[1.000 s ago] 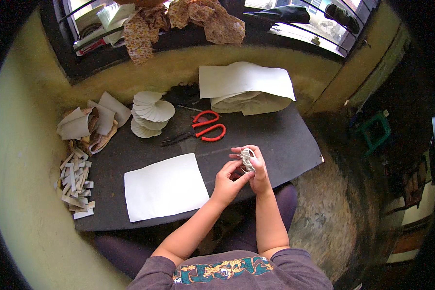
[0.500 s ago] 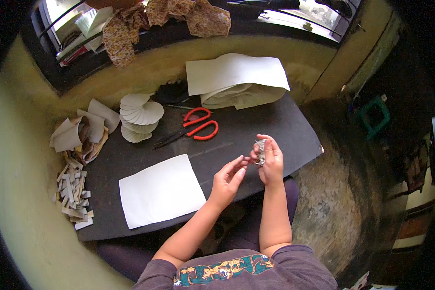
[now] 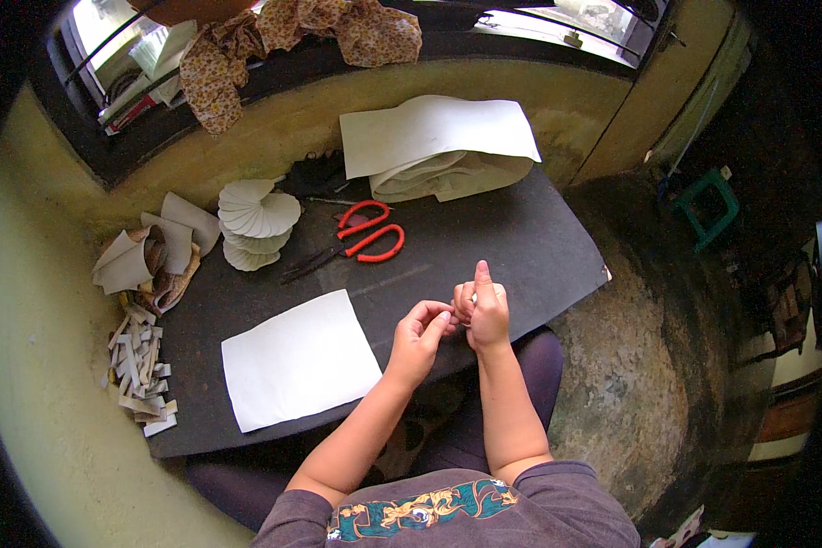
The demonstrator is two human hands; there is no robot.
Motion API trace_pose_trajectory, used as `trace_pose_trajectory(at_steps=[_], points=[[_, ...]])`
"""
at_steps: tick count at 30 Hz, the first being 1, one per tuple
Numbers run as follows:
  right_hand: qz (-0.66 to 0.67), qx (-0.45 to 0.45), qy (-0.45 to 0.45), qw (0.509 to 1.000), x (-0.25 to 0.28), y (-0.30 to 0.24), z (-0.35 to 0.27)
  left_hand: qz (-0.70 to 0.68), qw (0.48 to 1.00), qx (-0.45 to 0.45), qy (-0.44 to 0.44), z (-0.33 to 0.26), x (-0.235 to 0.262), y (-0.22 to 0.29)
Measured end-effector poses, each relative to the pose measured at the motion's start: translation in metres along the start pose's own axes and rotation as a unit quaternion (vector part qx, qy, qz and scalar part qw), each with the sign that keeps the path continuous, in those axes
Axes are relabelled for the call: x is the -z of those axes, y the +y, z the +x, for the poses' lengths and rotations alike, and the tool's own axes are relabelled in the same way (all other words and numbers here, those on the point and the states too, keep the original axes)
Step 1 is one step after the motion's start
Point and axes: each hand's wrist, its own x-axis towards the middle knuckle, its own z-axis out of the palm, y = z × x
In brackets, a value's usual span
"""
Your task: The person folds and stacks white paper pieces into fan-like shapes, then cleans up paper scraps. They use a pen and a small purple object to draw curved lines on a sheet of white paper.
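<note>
Pinching a small pale piece (image 3: 463, 306) between both hands, left hand (image 3: 417, 333) and right hand (image 3: 486, 315) fingers pressed together over the worktop (image 3: 521, 237) edge: slip risks dropping it.

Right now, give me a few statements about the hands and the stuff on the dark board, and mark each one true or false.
1. Both hands meet over the board's near edge. True: the left hand and right hand touch at the fingers above the board.
2. The scissors lie under the left hand. False: the scissors lie apart, farther back on the board.
3. A white sheet lies left of the hands. True: the sheet lies flat there.
4. The scissors have blue handles. False: the handles are red.
5. The right hand lies flat on the sheet. False: it is raised, with one finger pointing up.
</note>
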Motion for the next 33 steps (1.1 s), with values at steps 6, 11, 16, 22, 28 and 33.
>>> trace_pose_trajectory(at_steps=[6,11,16,22,28,33], points=[[-0.11,0.026,0.045,0.993,-0.013,0.003,-0.004,-0.014,1.0,-0.011,0.019,0.002,0.005,-0.008],[-0.12,0.063,0.023,0.991,-0.016,0.003,-0.004,-0.051,0.998,0.023,0.019,0.002,0.004,-0.006],[-0.052,0.067,0.02,0.996,-0.007,0.008,-0.001,-0.055,0.998,0.032,0.011,0.002,0.005,-0.005],[-0.073,0.037,0.055,0.995,0.001,0.004,-0.001,-0.022,0.999,0.033,0.007,0.0,0.003,-0.003],[-0.043,0.08,0.032,0.995,-0.008,0.013,-0.002,0.031,0.999,0.006,0.0,-0.001,0.0,-0.003],[-0.163,0.03,0.062,0.984,-0.005,0.021,-0.001,-0.005,0.998,-0.041,0.039,-0.001,-0.001,-0.001]])
